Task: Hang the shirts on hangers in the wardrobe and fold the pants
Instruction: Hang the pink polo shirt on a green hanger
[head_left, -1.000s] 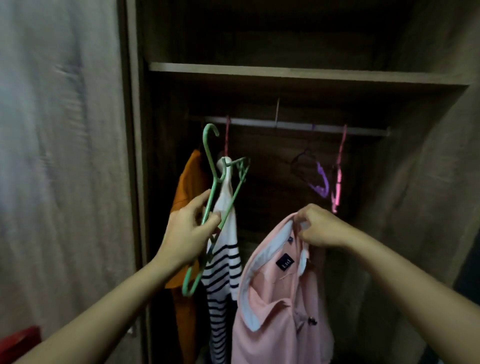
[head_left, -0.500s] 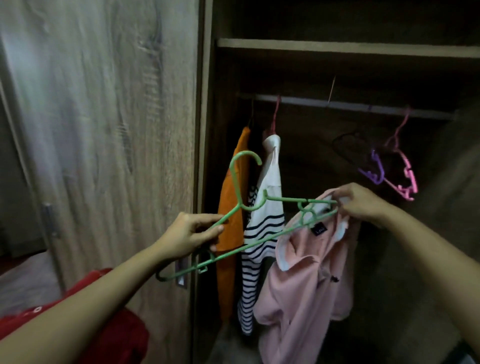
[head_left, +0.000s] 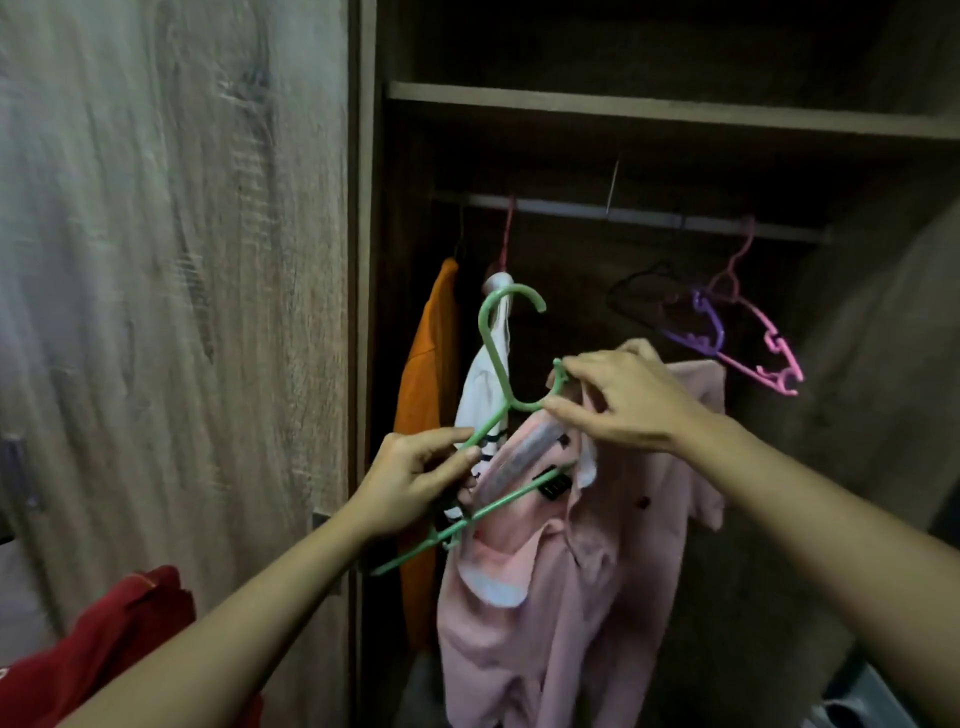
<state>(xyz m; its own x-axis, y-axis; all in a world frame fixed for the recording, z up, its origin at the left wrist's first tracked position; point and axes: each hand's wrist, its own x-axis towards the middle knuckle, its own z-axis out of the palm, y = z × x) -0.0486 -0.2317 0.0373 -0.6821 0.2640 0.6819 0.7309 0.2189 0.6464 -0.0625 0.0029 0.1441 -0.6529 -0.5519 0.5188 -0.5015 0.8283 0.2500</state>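
Your left hand (head_left: 410, 483) grips the green hanger (head_left: 500, 358) low, its long axis slanting up into the pink shirt (head_left: 571, 597) collar your right hand (head_left: 623, 400) pinches.

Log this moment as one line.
step: fitting green hanger into pink shirt | left hand: grips hanger | right hand: pinches shirt collar | rail: orange shirt, striped shirt hung
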